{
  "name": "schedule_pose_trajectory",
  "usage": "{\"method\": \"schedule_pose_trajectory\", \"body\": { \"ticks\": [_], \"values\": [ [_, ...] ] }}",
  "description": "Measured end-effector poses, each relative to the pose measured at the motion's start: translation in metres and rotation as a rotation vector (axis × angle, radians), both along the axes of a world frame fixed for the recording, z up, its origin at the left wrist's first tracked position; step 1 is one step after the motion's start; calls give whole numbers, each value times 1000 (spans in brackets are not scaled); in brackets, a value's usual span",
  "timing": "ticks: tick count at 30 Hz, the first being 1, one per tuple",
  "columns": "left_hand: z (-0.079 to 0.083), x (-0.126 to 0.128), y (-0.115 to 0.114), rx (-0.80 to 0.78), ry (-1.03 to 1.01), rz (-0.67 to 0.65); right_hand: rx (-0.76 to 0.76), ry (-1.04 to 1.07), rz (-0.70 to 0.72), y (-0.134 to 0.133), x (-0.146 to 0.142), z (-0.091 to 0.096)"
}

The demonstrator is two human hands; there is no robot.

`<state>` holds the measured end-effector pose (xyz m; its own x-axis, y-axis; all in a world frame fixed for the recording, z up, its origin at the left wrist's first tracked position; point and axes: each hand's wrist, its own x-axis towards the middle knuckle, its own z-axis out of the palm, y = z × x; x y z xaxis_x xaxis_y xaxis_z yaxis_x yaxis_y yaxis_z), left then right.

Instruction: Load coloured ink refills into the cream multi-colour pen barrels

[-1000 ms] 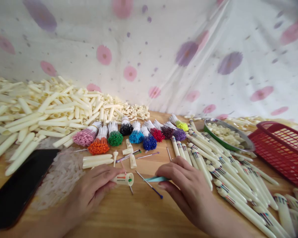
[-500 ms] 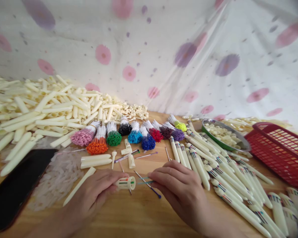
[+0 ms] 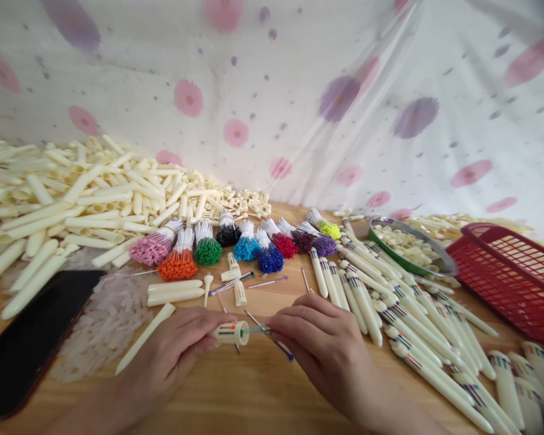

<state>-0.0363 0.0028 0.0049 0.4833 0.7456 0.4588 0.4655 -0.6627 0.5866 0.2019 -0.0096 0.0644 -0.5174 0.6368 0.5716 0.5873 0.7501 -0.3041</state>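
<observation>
In the head view, the left hand pinches a short cream tube over the table (green and orange show through its slits). The right hand pinches a thin blue tool at the tube's round, open end.

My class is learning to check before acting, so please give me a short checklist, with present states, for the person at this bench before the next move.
1. Slotted tube gripped in left hand: ok.
2. Tube's open end facing right hand: ok.
3. Thin blue tool held in right hand: ok.
4. Tool's depth inside tube: cannot tell.
5. Loose sticks kept away from the hands: not ok; blue-tipped stick lies near the right fingers.
6. Bundles grouped by colour: ok.
</observation>
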Motion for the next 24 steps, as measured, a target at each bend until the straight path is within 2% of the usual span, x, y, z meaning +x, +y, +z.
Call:
{"method": "schedule_pose_trajectory", "body": {
  "ticks": [17, 24],
  "values": [
    [1, -1, 0, 9, 25, -10, 107, -121, 30, -4, 7, 1],
    [-2, 0, -1, -9, 4, 8, 48, -73, 24, -2, 4, 0]
  ]
}}
